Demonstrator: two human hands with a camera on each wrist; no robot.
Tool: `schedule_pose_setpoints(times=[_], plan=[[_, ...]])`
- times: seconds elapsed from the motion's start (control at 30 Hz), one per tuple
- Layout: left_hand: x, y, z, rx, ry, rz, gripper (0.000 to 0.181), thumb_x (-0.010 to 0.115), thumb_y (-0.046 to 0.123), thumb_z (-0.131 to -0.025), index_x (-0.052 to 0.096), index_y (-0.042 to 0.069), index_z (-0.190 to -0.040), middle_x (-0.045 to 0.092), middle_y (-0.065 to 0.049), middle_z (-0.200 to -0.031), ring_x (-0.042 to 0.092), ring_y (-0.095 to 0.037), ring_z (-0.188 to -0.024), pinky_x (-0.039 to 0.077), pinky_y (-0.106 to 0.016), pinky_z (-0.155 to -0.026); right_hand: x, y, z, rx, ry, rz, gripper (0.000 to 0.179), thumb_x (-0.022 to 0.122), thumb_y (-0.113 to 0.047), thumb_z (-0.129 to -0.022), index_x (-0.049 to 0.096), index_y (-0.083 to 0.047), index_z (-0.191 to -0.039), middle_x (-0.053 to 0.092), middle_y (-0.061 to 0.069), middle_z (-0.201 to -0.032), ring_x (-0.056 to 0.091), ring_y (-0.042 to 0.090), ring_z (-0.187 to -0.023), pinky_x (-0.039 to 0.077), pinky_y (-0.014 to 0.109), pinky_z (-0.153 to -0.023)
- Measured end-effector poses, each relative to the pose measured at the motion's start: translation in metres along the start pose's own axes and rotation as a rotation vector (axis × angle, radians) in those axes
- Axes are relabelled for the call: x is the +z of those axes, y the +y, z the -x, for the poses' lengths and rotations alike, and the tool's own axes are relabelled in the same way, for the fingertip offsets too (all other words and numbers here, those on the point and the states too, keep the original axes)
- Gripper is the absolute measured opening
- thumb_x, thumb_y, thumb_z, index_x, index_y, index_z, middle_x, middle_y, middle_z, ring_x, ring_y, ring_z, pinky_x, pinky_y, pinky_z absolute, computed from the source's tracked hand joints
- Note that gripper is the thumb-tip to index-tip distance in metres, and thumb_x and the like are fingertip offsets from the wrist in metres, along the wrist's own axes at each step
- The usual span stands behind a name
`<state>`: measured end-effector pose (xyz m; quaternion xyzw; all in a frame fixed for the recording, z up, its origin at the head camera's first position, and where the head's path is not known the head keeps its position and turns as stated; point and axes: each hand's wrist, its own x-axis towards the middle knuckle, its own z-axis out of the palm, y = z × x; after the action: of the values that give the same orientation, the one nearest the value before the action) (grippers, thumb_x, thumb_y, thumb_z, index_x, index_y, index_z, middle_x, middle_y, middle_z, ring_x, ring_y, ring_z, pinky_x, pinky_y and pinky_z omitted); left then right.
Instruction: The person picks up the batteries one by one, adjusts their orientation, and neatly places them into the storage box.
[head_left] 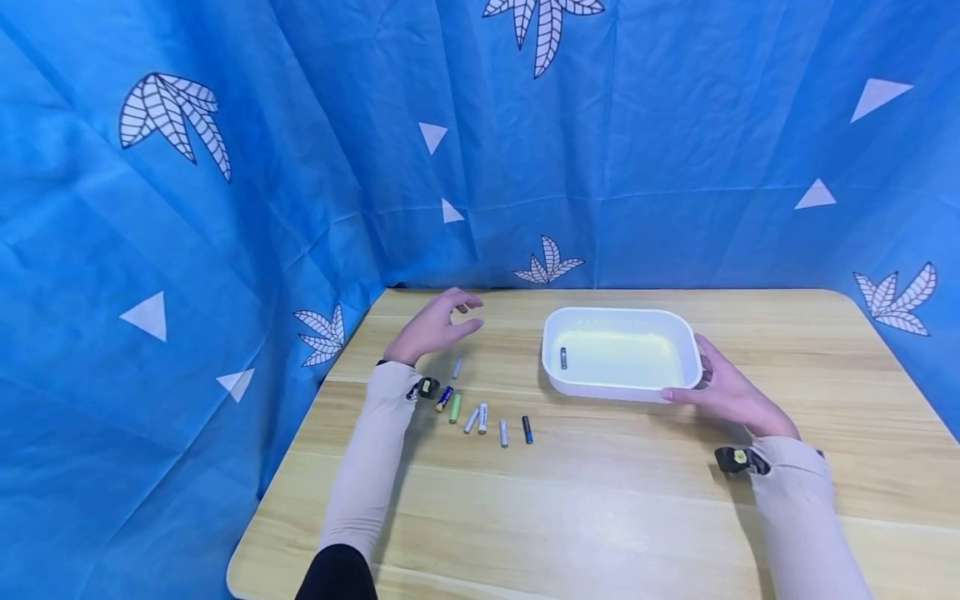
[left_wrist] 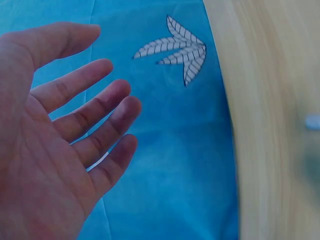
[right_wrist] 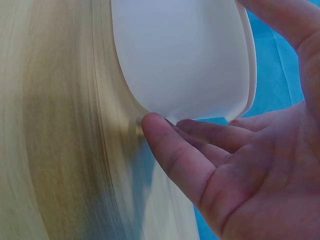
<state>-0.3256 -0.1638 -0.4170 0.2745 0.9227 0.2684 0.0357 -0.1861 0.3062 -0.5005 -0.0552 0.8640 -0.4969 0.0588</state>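
Observation:
My left hand (head_left: 437, 323) hovers above the back left of the table, fingers loosely bent and holding nothing; its bare palm shows in the left wrist view. Nearest to it is a small white battery (head_left: 457, 367). Nearer me lie a blue-and-gold battery (head_left: 444, 399), a green battery (head_left: 454, 408), several white batteries (head_left: 482, 418) and a black-and-blue battery (head_left: 527, 429). A white plastic box (head_left: 622, 390) stands right of them, with one dark battery (head_left: 563, 357) inside at its left end. My right hand (head_left: 731, 390) grips the box's right end, thumb at the near corner.
The light wooden table (head_left: 585, 517) has rounded corners. A blue curtain (head_left: 675, 150) with leaf and triangle prints hangs along its back and left sides. Dark wrist cameras (head_left: 738, 460) sit at both cuffs.

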Motion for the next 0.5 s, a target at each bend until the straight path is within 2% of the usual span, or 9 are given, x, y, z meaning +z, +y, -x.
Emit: schedule_pose_setpoints(times=[0.23,0.37,0.5], plan=[[-0.003,-0.018,0.011,-0.002,-0.008,0.006,0.043,0.068,0.035,-0.099,0.064,0.014,-0.136,0.059,-0.007,-0.141,0.056,-0.028,-0.126,0.049,-0.047,-0.109,-0.001,0.0,0.002,-0.001,-0.001,0.005,0.122,0.089,-0.03,-0.08,0.004,-0.015,-0.167,0.029,0.029,-0.165,0.03,0.054,-0.149,0.029,0.074,-0.116],[-0.001,-0.028,0.018,-0.036,-0.042,0.006,0.045,0.07,0.035,-0.098,0.063,0.015,-0.137,0.057,-0.007,-0.145,0.053,-0.031,-0.131,0.048,-0.049,-0.111,-0.001,0.0,0.002,0.0,-0.003,0.007,0.123,0.089,-0.03,-0.08,0.004,-0.015,-0.167,0.028,0.028,-0.166,0.03,0.054,-0.15,0.029,0.075,-0.116],[0.003,-0.038,0.024,-0.051,-0.078,0.026,0.048,0.07,0.033,-0.097,0.062,0.009,-0.139,0.055,-0.013,-0.147,0.05,-0.038,-0.135,0.045,-0.052,-0.114,0.0,0.0,0.001,0.004,-0.004,0.0,0.124,0.09,-0.03,-0.079,0.004,-0.015,-0.167,0.028,0.029,-0.166,0.029,0.054,-0.15,0.028,0.075,-0.117]])
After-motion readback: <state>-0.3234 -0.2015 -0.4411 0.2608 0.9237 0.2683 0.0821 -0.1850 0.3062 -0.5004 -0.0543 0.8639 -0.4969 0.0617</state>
